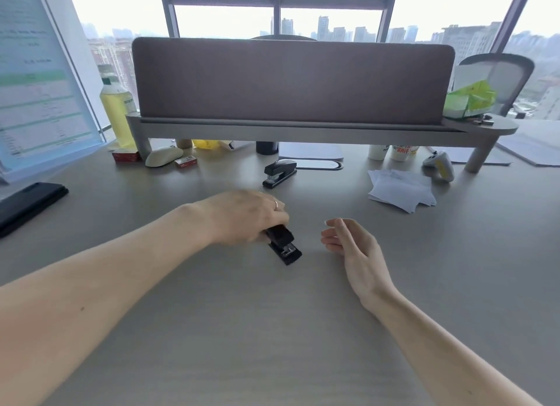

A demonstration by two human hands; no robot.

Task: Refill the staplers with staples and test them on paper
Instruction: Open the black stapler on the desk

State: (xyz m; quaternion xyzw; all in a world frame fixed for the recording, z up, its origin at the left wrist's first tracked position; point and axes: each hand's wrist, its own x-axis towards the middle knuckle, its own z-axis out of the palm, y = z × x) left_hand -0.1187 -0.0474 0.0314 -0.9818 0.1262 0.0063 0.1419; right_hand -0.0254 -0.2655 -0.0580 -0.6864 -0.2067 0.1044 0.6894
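A small black stapler (285, 245) lies on the grey desk (242, 330) in the middle, its front end pointing toward me and right. My left hand (245, 216) covers its rear and grips it. To its right, my right hand (353, 243) hovers just above the desk with fingers loosely apart, holding nothing. A second black stapler (279, 173) stands farther back, shut. A loose pile of white paper slips (400, 190) lies at the right. Two red staple boxes (185, 162) (125, 155) sit at the back left.
A raised shelf with a brown divider panel (291, 81) spans the back. Under and around it: a white mouse (163, 156), a yellow bottle (116, 109), cups (391, 152), a white game controller (439, 165). A black case (27, 204) and a monitor (36, 72) are at left.
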